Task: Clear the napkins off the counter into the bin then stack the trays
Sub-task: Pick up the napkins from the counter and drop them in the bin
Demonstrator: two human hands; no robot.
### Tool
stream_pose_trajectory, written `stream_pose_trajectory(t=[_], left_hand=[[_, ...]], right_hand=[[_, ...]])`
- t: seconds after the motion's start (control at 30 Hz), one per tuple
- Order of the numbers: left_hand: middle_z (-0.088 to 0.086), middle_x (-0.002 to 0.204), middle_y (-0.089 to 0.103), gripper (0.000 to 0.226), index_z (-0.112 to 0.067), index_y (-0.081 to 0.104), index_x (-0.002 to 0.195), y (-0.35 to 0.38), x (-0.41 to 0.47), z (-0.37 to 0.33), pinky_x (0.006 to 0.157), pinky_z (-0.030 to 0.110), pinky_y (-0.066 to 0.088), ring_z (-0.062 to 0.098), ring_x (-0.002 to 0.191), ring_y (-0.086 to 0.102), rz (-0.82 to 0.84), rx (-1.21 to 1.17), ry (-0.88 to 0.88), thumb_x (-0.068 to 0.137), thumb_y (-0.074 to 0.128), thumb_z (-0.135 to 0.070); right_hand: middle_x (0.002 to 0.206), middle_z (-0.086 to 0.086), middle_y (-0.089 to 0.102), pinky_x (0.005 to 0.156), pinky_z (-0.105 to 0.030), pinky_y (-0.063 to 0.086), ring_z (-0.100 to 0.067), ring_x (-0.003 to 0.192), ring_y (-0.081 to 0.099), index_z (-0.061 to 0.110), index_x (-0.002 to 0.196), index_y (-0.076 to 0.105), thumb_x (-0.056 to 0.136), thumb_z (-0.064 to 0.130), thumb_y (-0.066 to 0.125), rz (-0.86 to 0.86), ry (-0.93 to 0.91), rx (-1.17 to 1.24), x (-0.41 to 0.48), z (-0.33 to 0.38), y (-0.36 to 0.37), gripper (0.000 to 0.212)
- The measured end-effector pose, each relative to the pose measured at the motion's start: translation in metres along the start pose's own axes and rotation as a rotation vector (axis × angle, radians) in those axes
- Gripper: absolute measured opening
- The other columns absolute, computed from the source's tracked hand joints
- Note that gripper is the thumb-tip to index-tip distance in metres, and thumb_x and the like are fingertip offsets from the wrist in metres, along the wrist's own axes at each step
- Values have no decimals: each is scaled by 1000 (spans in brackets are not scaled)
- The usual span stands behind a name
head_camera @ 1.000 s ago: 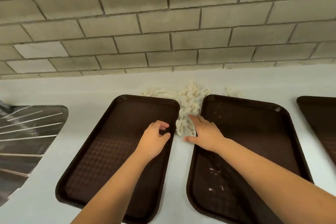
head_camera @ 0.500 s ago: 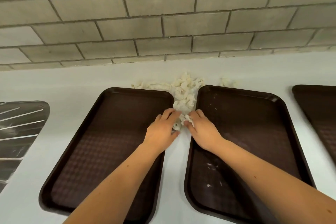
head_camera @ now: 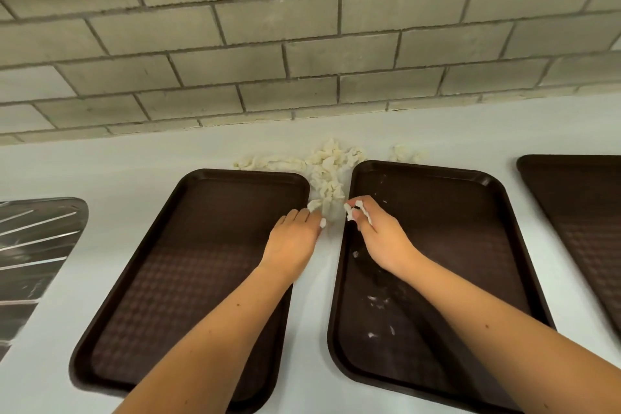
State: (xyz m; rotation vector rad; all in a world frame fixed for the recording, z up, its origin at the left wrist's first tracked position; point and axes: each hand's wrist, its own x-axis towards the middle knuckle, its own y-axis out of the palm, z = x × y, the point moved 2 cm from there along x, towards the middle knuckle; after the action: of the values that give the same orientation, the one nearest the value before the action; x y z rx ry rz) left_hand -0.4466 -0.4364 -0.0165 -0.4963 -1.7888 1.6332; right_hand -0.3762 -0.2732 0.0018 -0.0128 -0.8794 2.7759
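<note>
Crumpled white napkins (head_camera: 325,175) lie heaped on the counter in the gap between two dark brown trays and along the wall behind them. My left hand (head_camera: 294,240) rests at the near end of the heap over the left tray's (head_camera: 161,279) right rim, its fingers curled round napkin bits. My right hand (head_camera: 379,235) is above the middle tray's (head_camera: 470,245) left rim and pinches a few napkin scraps. Small white shreds lie inside the middle tray. A lone napkin wad (head_camera: 405,155) sits behind that tray.
A third brown tray (head_camera: 584,212) is cut off at the right edge. A ribbed steel sink drainboard (head_camera: 30,255) lies at the left. A grey block wall (head_camera: 302,44) runs close behind the white counter (head_camera: 117,158). No bin is in view.
Both hands moved forward to the near end of the napkin heap, closed on pieces of it, then drew slightly apart. The camera tilted a little downward.
</note>
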Motion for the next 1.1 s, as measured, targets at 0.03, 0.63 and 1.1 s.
stream_pose_trajectory(t=[0.03,0.63,1.1], left_hand=[[5,101,61,26,-12,56,117,-6,-1,-1,72,29,38,22,92,55,-30,-37,-22,101,39,-21],[-3,50,35,59,-15,33,53,-64,-49,-57,57,30,33,13,49,35,-110,-774,-635,102,29,-45],[-7,68,51,30,-25,54,90,-58,-72,-173,64,28,41,11,67,52,134,-821,-235,104,28,-30]], right_hand=[[100,6,61,77,-27,46,-13,93,60,19,110,52,103,35,35,1,6,3,-2,1,-3,25],[85,7,65,61,-12,44,-10,75,63,23,109,61,103,31,37,-68,-16,-25,-54,-14,-41,26],[58,6,42,51,-23,32,-9,51,39,19,80,47,103,33,30,-262,187,169,-183,-50,-114,32]])
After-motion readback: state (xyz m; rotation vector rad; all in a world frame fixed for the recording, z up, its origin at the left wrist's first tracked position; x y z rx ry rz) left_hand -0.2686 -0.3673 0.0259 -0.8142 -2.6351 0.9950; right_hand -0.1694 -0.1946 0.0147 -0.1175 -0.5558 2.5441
